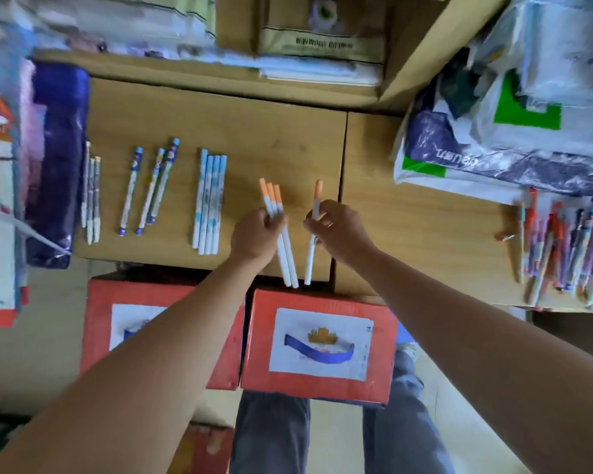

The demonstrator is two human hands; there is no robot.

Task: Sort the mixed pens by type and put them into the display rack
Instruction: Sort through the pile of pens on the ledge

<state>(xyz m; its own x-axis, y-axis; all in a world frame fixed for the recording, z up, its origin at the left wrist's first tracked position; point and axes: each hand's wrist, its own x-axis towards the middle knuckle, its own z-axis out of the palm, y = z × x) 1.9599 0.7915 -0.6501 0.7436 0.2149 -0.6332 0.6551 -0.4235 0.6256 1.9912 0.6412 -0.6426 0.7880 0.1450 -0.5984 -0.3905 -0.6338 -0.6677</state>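
The left hand (pixel 255 234) is in the middle of the frame, closed like a fist around three white pens with orange caps (pixel 271 195). The caps stand out above the fingers and the white bodies come out below the hand, reaching over the near edge of the table (pixel 254 131). Just to the right of it, the right hand (pixel 339 230) pinches one more orange-capped pen (pixel 318 191) between the thumb and the curled fingers. This pen is almost upright in the frame, with the cap at the top. The two hands are near each other but do not touch. On the left half of the table, groups of pens lie in rows: four light blue pens (pixel 210 203) side by side, then three pens with blue caps (pixel 131 191) further left, then a few thin pens (pixel 92 200) beside a dark blue package (pixel 53 159). At the right edge of the frame a mixed pile of pens (pixel 558 248) lies on a second table surface, below a white plastic bag (pixel 493 131). Two red boxes (pixel 319 343) stand in the lower middle, under the forearms.
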